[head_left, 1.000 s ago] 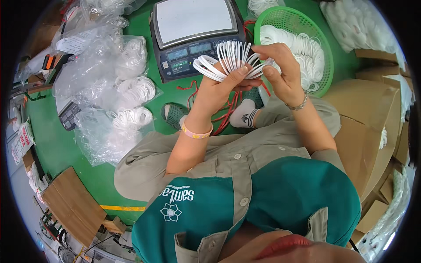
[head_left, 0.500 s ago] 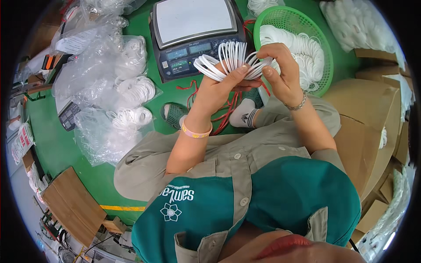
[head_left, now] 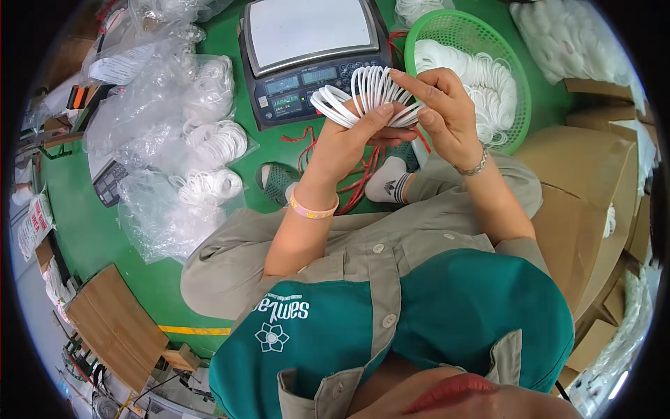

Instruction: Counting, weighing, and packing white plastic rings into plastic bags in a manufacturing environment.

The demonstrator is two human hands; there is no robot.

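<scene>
A fanned bunch of thin white rings (head_left: pixel 370 89) rests in my left hand (head_left: pixel 349 143), its thumb pressed over them and its fingers underneath. My right hand (head_left: pixel 450 119) is at the bunch's right side. Its index finger reaches out to the top of the rings while the thumb stands apart below, and I see nothing gripped between them. Just beyond the hands sits a dark digital scale (head_left: pixel 269 105) with a bare white pan (head_left: pixel 310 31). To the right, a green perforated basket (head_left: pixel 523 115) holds many more white rings (head_left: pixel 481 87).
Clear plastic bags (head_left: pixel 139 105) and bundles of white rings (head_left: pixel 213 143) lie on the green floor at left, near a calculator (head_left: pixel 109 183). Red ties (head_left: pixel 359 183) lie by my feet. Cardboard boxes (head_left: pixel 579 188) crowd the right side; a brown board (head_left: pixel 115 325) is lower left.
My right hand has let go of the rings at the right end of the bunch, and its index finger has straightened toward their top. The left hand keeps its hold almost in place.
</scene>
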